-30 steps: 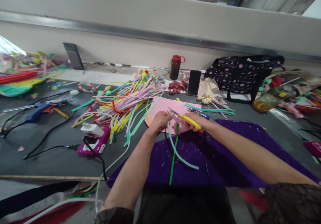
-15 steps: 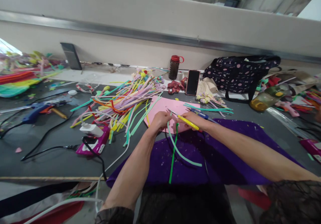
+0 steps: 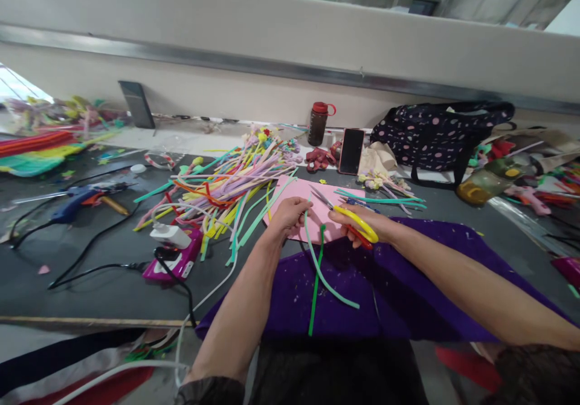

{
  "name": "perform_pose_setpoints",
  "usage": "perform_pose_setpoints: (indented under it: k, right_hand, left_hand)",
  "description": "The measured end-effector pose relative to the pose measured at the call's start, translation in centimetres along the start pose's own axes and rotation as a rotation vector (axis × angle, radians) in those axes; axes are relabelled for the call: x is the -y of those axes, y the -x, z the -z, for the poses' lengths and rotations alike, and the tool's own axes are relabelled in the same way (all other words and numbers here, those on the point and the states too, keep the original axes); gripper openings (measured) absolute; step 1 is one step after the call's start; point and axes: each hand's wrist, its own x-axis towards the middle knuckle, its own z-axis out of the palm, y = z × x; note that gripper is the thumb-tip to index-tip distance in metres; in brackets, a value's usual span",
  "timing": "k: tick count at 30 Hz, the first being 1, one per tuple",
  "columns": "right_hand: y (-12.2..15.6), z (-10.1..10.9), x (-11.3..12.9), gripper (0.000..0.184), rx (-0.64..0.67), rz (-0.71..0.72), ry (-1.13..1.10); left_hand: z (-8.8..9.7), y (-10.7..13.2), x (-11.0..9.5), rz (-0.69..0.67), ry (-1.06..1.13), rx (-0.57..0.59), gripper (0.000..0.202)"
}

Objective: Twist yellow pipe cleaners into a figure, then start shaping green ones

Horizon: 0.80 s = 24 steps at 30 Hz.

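Observation:
My left hand point(image 3: 290, 214) pinches the upper end of a pale mint pipe cleaner point(image 3: 322, 277), whose long tail curves down to the right over the purple cloth point(image 3: 408, 284). In my right hand point(image 3: 365, 226) are scissors point(image 3: 357, 217) with yellow and red handles, their blades pointing up and left near the left fingers. Both hands are over a pink sheet point(image 3: 312, 188). A darker green pipe cleaner point(image 3: 317, 284) runs down from the sheet onto the cloth. Several teal pipe cleaners point(image 3: 385, 198) lie just beyond my right hand.
Left of my hands spreads a heap of coloured pipe cleaners point(image 3: 235, 181). A magenta power strip point(image 3: 174, 260) with cords and a blue glue gun point(image 3: 75, 202) lie further left. Behind stand a bottle point(image 3: 318, 126), a phone point(image 3: 351, 151) and a patterned bag point(image 3: 437, 145).
My right hand has drawn slightly right with the scissors, which have turned so the red handle shows. The left hand still pinches the mint pipe cleaner. The whole view has shifted slightly.

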Motion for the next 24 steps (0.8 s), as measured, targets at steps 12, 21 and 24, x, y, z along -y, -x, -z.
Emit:
perform_pose_setpoints:
  k: [12,21,24]
  right_hand:
    - [-0.2,-1.1,0.0,0.042,0.04,0.026,0.065]
    - [-1.4,-1.3,0.0,0.042,0.001,-0.058,0.029]
    - [-1.8,-1.0,0.2,0.043,0.009,-0.111,-0.009]
  left_hand:
    - [-0.6,0.2,0.1,0.046,0.114,0.106,0.014]
    - [-0.8,0.1,0.1,0.111,0.022,0.056,0.021]
    - [-0.8,0.1,0.4,0.145,-0.014,0.046,0.024]
